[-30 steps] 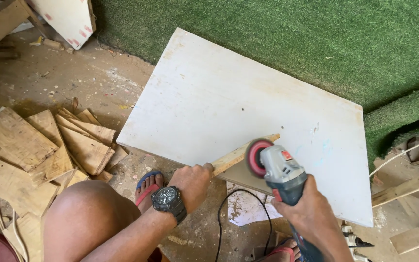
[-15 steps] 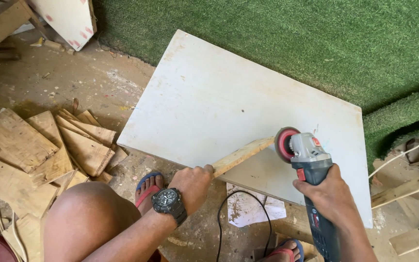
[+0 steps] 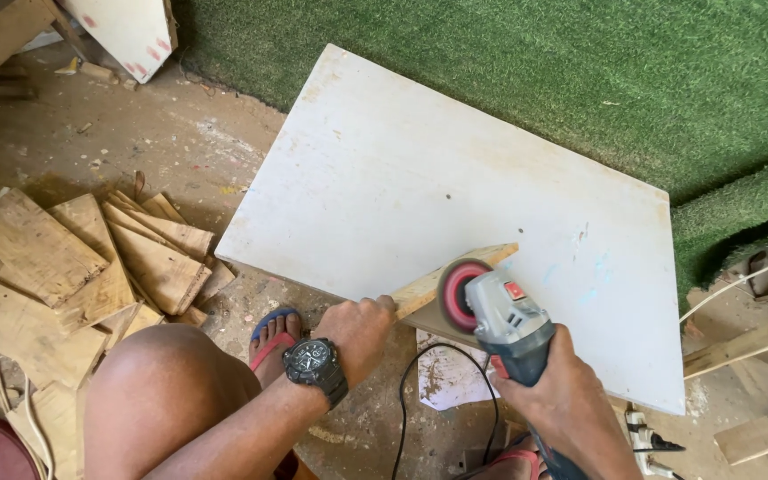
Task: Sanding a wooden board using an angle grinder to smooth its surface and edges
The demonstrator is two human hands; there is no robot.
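The left hand (image 3: 362, 331) has its fingers closed round the near end of one narrow pale wooden strip (image 3: 455, 276), which lies slanted across the near edge of a single large white rectangular board (image 3: 420, 178) on the dusty floor. The right hand (image 3: 566, 404) wraps tight about one grey angle grinder (image 3: 504, 316), its red disc (image 3: 458, 295) touching the strip's middle. A firm pin and light, even disc pressure would likely serve best; a pile of wooden offcuts (image 3: 91, 258) lies to the left.

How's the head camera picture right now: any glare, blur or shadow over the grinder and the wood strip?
Head view: even daylight and sharp focus; the pale white board is bright yet keeps its surface marks; the grey angle grinder's red disc looks smooth, its detail not readable; the narrow wooden strip is crisp; soft shadow lies under the board's near edge; the right hand is cut by the frame.
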